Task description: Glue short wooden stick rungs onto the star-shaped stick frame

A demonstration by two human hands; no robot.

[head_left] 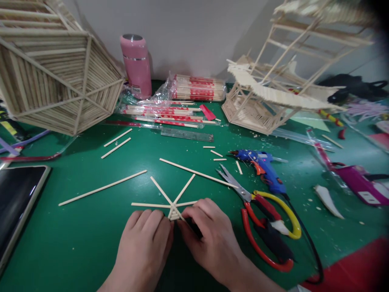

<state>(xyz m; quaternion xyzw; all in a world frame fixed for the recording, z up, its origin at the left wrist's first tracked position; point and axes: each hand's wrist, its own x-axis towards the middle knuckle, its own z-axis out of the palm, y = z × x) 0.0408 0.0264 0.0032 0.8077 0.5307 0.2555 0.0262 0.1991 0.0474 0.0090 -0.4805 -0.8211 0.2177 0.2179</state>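
My left hand (146,239) and right hand (209,235) lie nearest, side by side on the green desk (75,243). Their fingers (194,213) are curled narrow, pressing on the hub of a stick fan (174,201), whose chopsticks spread outward from the fingertips. Red-and-yellow shears (264,219) lie just right of my right hand, with a blue glue gun (263,166) beyond. A long loose stick (103,187) lies to the left; a pink flask (136,65) stands near the wall.

Left hand (145,239) and right hand (209,235) — both bare, no gloves, rings or watch; wrists uncovered, no sleeves visible in frame.
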